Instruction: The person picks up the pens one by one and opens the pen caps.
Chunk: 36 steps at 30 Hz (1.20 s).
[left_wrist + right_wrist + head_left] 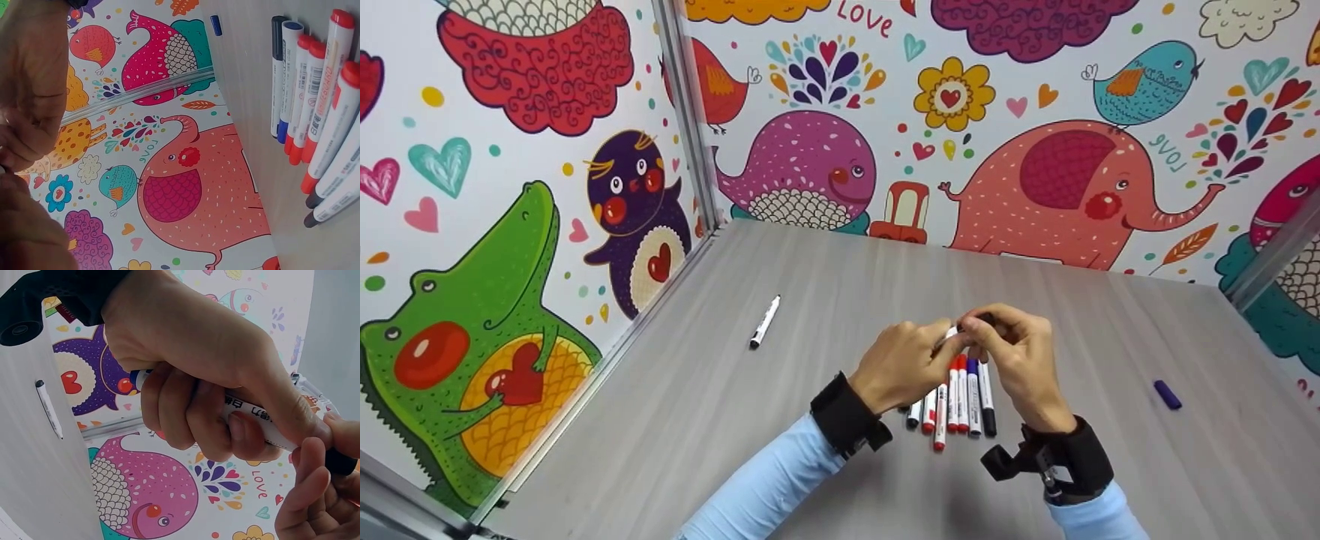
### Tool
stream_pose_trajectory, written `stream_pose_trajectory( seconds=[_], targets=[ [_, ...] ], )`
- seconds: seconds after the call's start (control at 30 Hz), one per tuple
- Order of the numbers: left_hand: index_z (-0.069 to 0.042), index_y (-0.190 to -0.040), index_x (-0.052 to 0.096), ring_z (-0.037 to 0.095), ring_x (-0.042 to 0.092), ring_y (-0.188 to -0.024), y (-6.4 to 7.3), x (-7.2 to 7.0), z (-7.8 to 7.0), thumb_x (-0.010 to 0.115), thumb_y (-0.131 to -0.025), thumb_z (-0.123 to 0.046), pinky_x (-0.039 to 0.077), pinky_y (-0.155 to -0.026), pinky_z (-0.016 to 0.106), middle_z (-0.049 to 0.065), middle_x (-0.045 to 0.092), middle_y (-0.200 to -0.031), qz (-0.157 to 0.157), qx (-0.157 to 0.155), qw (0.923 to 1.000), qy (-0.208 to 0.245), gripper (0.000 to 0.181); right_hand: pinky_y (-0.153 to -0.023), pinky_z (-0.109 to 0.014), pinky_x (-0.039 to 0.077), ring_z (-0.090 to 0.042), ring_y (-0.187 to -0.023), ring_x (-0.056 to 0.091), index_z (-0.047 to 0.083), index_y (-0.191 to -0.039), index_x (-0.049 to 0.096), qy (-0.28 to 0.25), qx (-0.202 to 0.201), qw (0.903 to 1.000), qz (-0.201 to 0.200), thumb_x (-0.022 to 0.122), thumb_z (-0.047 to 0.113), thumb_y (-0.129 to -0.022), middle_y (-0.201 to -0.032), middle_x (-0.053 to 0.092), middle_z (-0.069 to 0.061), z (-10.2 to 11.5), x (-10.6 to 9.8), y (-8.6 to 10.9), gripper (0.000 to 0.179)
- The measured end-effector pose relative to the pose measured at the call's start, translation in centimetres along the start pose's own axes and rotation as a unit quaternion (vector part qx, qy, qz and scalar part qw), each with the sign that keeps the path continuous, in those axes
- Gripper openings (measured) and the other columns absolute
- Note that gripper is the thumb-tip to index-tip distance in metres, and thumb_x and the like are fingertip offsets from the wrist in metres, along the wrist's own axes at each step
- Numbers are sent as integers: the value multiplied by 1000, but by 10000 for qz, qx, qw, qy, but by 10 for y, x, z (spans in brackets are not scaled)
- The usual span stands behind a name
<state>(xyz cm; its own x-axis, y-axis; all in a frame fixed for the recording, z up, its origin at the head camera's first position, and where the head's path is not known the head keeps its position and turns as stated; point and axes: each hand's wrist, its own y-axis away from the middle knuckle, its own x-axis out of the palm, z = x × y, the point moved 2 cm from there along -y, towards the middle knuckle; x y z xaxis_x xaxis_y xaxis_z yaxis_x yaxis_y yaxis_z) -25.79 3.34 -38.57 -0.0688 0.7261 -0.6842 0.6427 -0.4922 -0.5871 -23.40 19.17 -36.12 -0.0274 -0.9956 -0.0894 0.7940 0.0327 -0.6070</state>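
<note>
Left hand (901, 361): fingers are curling round the barrel of a whiteboard marker (269, 430), clamped on it. Right hand (1024, 360): thumb and fingers are pinching a black cap (340, 462) at the marker's right-hand end as the head view is showing it. Both hands are meeting right of centre, raised over the table (675, 397).

Key relation, as judged: cap and barrel are lying roughly on one line. In the head view the marker's long axis is running across the frame, rising slightly to the right; the left hand is covering most of the barrel, and the right hand is nearer the capped end. Fingers are hiding the joint, so I cannot tell whether the cap is fully seated. The far end plug (135, 377) is looking dark blue, not matching the cap.

Below the hands, a row of markers (952, 396) with red, blue and black ends is lying side by side, long axes mostly running up the frame.

Farther out: a lone marker (766, 321) is lying left of centre, nearer the left hand, its black end pointing lower left. A loose blue cap (1168, 394) is lying at the right, nearer the right hand. Behind, an animal-printed wall (1065, 195) is filling the upper frame.
</note>
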Motion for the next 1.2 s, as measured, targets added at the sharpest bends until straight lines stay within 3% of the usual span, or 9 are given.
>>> stream_pose_trajectory(
  seconds=[0.4, 0.7, 0.97, 1.1, 1.2],
  targets=[
    [-11, -75, 55, 1, 28, -47, 0, 0, 1, 49, -109, -36, 19, -48, 16, -9, 34, -58, 41, -30, 9998, 184, 42, -53, -18, 49, -7, -56, 60, -12, -90, 71, 13, -7, 10000, -9, 65, -8, -95, -75, 73, 0, 1, -1, 1, 8],
    [-16, -71, 51, 0, 33, -48, 0, -1, 0, 50, -108, -42, 22, -48, 15, -9, 37, -57, -13, -113, 9997, 236, 45, -53, -17, 48, -5, -57, 60, -12, -89, 71, -111, -103, 9999, 23, 65, -9, -94, -75, 73, -2, 1, 0, 1, 8],
    [-17, -65, 46, 1, 34, -49, -1, -1, 1, 50, -108, -43, 24, -50, 16, -9, 37, -58, 306, -273, 9962, 765, 50, -54, -17, 49, -7, -57, 60, -11, -90, 71, -25, -318, 9995, 73, 65, -11, -93, -76, 73, -1, 7, -3, 2, 7],
    [-18, -67, 46, 1, 35, -50, -2, -5, -3, 49, -109, -43, 25, -50, 16, -8, 38, -59, 389, -176, 9967, 691, 48, -53, -16, 48, -8, -56, 57, -9, -90, 72, 25, -421, 9990, 154, 67, -12, -91, -73, 71, 0, 14, -6, 1, 6],
    [-18, -71, 50, 1, 39, -50, -3, -5, -5, 47, -109, -44, 27, -49, 15, -8, 42, -59, 356, -130, 9972, 651, 47, -53, -17, 47, -9, -56, 55, -8, -90, 72, -11, -283, 9994, 182, 67, -10, -92, -71, 69, -1, 16, -7, -1, 6]
  ],
)
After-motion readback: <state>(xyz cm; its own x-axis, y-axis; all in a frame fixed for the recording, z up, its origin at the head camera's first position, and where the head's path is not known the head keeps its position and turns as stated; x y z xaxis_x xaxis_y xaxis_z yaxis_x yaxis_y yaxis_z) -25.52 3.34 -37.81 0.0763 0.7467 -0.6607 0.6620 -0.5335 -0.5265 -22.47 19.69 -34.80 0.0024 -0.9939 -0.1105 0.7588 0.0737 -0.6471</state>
